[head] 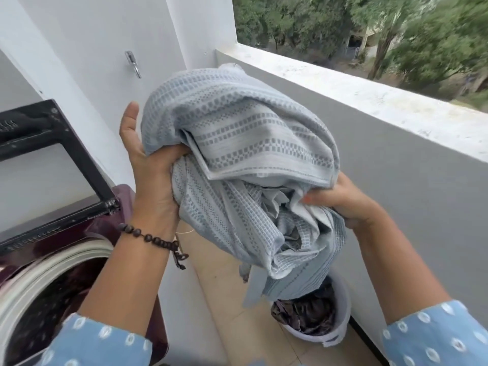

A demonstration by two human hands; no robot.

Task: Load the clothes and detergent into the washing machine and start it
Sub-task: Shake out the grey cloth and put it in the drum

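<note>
A bundled light blue and white patterned cloth hangs in the air at the centre of the view. My left hand grips its left side, thumb up. My right hand pinches its lower right folds. The maroon top-loading washing machine stands at the lower left with its dark lid raised and its drum open. The cloth is to the right of the drum, above a white laundry basket. No detergent is visible.
The white basket on the tiled floor holds dark clothes. A grey balcony parapet runs along the right, with trees beyond. A white wall with a metal hook stands behind the machine.
</note>
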